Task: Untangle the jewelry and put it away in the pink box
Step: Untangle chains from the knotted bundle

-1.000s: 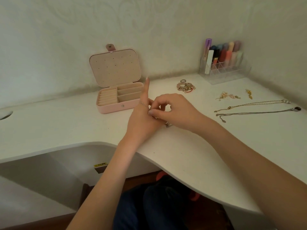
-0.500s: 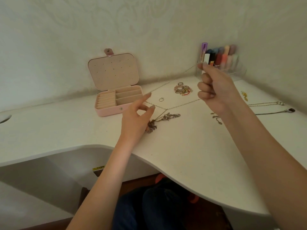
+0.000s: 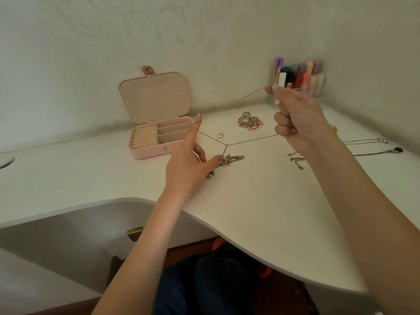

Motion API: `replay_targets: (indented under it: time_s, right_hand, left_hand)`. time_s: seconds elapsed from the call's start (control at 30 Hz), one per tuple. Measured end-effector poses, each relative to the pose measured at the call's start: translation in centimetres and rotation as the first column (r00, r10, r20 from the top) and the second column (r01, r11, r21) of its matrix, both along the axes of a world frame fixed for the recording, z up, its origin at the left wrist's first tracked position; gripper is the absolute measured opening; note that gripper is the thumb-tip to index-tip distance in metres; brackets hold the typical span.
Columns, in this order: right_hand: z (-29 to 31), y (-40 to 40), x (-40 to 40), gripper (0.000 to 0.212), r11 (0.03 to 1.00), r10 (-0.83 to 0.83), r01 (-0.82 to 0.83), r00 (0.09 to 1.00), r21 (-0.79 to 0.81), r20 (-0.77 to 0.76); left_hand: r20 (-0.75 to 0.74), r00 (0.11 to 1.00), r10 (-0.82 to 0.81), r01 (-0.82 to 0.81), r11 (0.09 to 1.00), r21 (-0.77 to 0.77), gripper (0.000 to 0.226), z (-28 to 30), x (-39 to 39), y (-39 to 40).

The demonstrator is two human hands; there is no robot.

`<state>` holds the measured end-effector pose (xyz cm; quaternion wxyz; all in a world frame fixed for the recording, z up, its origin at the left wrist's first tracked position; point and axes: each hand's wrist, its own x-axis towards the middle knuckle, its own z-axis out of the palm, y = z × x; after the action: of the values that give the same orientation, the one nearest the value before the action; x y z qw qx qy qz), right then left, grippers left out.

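The right hand (image 3: 297,119) pinches a thin chain (image 3: 234,103), stretched taut above the white bench (image 3: 261,201) to the left hand's (image 3: 188,164) extended forefinger, a tangled clump (image 3: 229,159) dangling below; the open pink box (image 3: 159,137) sits far left.

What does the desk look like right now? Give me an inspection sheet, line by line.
Surface: white desk, curved front edge.
Job's things: pink box open, compartments look empty; thin chain stretched between both hands, pendant cluster hanging from it onto the desk.
Clutter: small ring; bracelet pile; two necklaces laid out at right.
Grippers: left hand hooks the chain over its forefinger; right hand pinches it.
Cables: nothing seen.
Surroundings: clear organizer of cosmetics in the corner, pale patterned wall.
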<state>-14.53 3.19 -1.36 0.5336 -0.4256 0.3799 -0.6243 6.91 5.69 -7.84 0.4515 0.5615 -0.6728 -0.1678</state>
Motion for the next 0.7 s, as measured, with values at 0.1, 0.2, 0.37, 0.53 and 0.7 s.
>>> replay_targets:
  time_s: [0.1,0.2,0.37,0.53,0.7]
  right_hand:
    - [0.12,-0.02,-0.14,0.010,1.000,0.018,-0.018,1.000,-0.004,0.011]
    - [0.16,-0.02,-0.18,0.010,1.000,0.030,-0.030,1.000,-0.003,0.003]
    - [0.19,-0.03,-0.30,0.012,1.000,0.021,-0.021,0.998,0.004,-0.067]
    - [0.11,-0.03,-0.68,0.012,0.997,-0.023,0.041,0.964,0.061,-0.264]
    - [-0.24,0.17,-0.13,0.012,0.984,-0.108,0.166,0.844,0.065,-0.526]
  left_hand:
    - [-0.037,0.997,-0.067,0.066,0.997,-0.029,0.097,-0.09,-0.05,0.10]
    - [-0.010,0.988,-0.152,0.152,0.987,-0.051,0.104,-0.01,-0.19,0.25]
    - [-0.068,0.982,-0.178,0.182,0.982,0.056,0.105,-0.15,-0.11,0.03]
    - [-0.114,0.990,-0.089,0.091,0.996,0.019,0.102,-0.10,-0.11,-0.11]
    - [-0.177,0.979,-0.102,0.101,0.995,-0.012,0.085,0.26,0.05,0.37]
